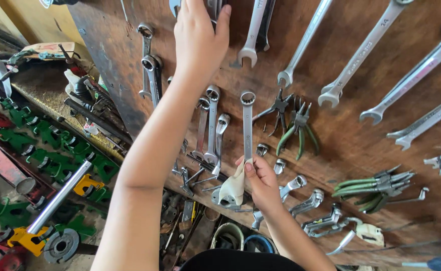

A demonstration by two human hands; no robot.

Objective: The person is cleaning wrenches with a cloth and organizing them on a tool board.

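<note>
Brown wooden tool board [361,145] fills most of the view, and many shiny tools hang on it from little pegs.

Going out from the fingers: the right hand [260,183] pinches the bottom end of a combination wrench [248,125] between thumb and fingers, with a pale rag [233,188] squeezed in the same grip. The wrench hangs straight down, its ring end up on a peg, so the hand only steadies the low end. The left hand [200,35] reaches high, fingers close together and laid flat on tools at the top edge of the board; what they grip is hidden.

Just beside the held wrench hang more ring wrenches [212,125] on the left and green-handled pliers [298,125] on the right, so there is only a thin gap on each side. Bigger open-end wrenches [361,55] slant across the top right. Below the hand, ratchet wrenches [311,203] crowd close. Down left, past the board's edge, a messy bench [44,90] and green clamps [54,145] sit well apart.
</note>
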